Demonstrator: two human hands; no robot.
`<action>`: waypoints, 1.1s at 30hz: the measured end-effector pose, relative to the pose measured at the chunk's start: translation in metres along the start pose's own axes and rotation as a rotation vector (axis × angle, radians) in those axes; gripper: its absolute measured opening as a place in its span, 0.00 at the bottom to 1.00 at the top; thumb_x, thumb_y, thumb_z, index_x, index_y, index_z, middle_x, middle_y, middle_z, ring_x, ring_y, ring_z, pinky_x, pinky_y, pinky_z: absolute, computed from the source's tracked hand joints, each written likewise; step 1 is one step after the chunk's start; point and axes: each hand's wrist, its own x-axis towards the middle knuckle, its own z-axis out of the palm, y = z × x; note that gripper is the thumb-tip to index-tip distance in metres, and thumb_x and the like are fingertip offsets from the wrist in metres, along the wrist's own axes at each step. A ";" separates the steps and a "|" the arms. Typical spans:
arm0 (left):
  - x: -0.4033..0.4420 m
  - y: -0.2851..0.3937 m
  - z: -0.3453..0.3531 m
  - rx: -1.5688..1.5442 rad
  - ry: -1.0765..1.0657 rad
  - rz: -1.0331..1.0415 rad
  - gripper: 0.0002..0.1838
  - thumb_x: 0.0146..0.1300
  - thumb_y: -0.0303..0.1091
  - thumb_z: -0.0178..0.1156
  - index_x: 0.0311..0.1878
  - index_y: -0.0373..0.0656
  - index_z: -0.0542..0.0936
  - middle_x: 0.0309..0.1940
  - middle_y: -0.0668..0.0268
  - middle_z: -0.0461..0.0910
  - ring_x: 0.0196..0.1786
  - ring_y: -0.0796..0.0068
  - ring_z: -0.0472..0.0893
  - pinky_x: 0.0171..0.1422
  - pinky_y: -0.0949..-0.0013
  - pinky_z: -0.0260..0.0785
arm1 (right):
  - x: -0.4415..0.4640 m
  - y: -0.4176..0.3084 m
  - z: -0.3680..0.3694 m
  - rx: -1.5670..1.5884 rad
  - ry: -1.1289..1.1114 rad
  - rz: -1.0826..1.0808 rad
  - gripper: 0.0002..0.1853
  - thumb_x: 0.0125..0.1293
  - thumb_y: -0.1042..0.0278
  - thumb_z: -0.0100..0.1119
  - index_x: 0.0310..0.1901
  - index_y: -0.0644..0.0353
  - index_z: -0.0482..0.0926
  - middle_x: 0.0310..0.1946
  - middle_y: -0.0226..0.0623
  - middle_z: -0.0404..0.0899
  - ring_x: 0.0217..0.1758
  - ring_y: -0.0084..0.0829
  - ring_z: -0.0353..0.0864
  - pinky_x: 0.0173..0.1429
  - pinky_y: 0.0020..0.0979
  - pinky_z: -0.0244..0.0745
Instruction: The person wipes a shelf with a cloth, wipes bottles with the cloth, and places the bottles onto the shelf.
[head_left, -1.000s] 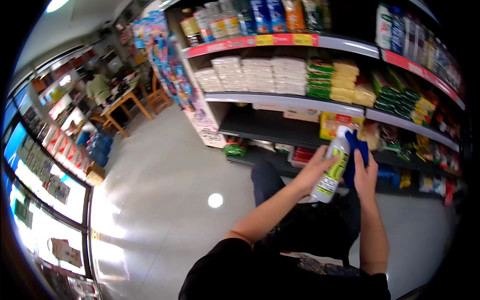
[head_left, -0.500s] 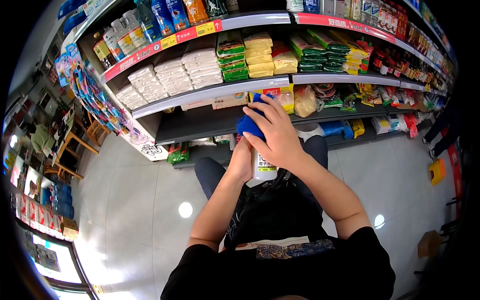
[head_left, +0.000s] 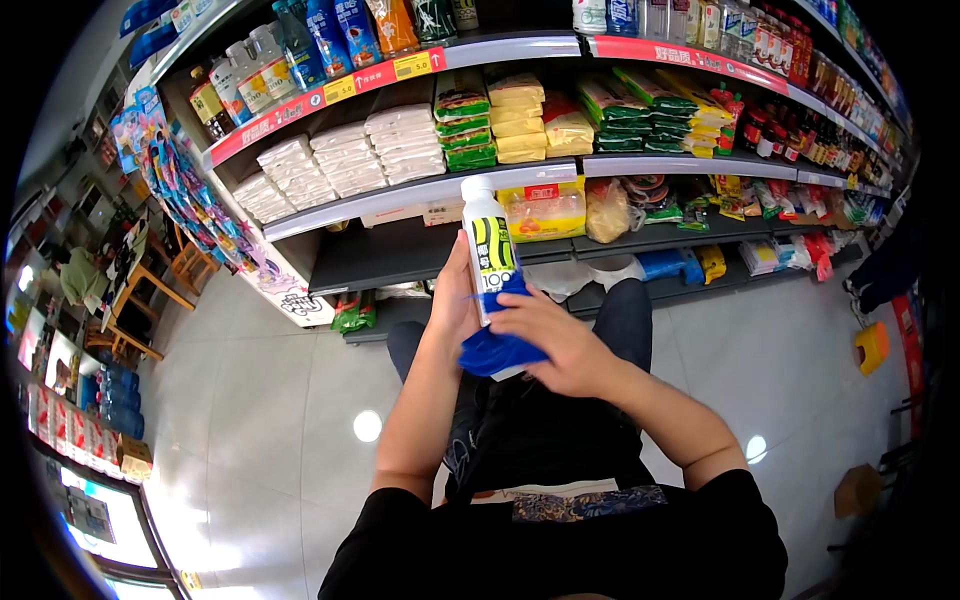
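Observation:
A white drink bottle (head_left: 491, 240) with a black and yellow-green label tilts in front of my chest, its cap pointing at the shelves. My left hand (head_left: 455, 300) is closed round its left side. A blue cloth (head_left: 497, 350) wraps the lower part of the bottle. My right hand (head_left: 560, 345) presses the cloth against the bottle from the right, fingers bent over it. The bottle's base is mostly covered by the cloth.
Shelves ahead hold white packs (head_left: 405, 140), green packs (head_left: 465, 120) and a yellow package (head_left: 543, 210). Bottles (head_left: 255, 75) line the upper shelf. Hanging toys (head_left: 175, 185) are at the left end. Someone's legs (head_left: 880, 260) show at far right, near a yellow object (head_left: 873, 347).
My right hand and the blue cloth have moved from the bottle's top down to its lower part. The cap and upper label now show.

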 end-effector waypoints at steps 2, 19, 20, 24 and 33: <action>0.000 0.005 -0.001 -0.050 -0.023 -0.005 0.28 0.76 0.55 0.38 0.59 0.39 0.71 0.46 0.56 0.80 0.41 0.62 0.83 0.41 0.60 0.81 | 0.004 0.001 -0.010 0.224 0.184 0.199 0.19 0.63 0.68 0.61 0.55 0.64 0.76 0.50 0.45 0.80 0.56 0.42 0.80 0.62 0.36 0.71; -0.014 -0.021 0.022 0.025 0.046 0.000 0.25 0.78 0.48 0.36 0.69 0.45 0.63 0.64 0.58 0.71 0.63 0.64 0.75 0.65 0.59 0.71 | 0.054 0.033 0.002 -0.201 0.232 -0.032 0.22 0.60 0.67 0.63 0.57 0.61 0.77 0.64 0.43 0.70 0.73 0.52 0.58 0.74 0.50 0.53; -0.012 -0.022 0.019 0.025 0.046 0.004 0.25 0.78 0.49 0.37 0.69 0.45 0.63 0.64 0.58 0.71 0.63 0.64 0.75 0.65 0.59 0.72 | 0.050 0.030 0.002 -0.214 0.204 -0.046 0.22 0.59 0.68 0.63 0.56 0.61 0.76 0.65 0.42 0.69 0.73 0.52 0.58 0.75 0.50 0.52; -0.008 -0.013 0.018 -0.105 -0.064 -0.086 0.28 0.75 0.54 0.43 0.66 0.43 0.66 0.57 0.55 0.76 0.58 0.61 0.78 0.62 0.57 0.74 | 0.031 0.012 0.006 -0.274 0.065 -0.078 0.21 0.59 0.67 0.63 0.55 0.59 0.77 0.64 0.39 0.70 0.73 0.49 0.59 0.76 0.57 0.48; -0.003 0.010 0.015 -0.024 -0.039 0.021 0.26 0.75 0.54 0.42 0.57 0.39 0.73 0.45 0.56 0.81 0.44 0.63 0.84 0.49 0.61 0.79 | 0.009 0.019 -0.008 -0.221 -0.055 -0.328 0.31 0.43 0.76 0.69 0.55 0.57 0.77 0.59 0.36 0.75 0.69 0.42 0.69 0.72 0.55 0.59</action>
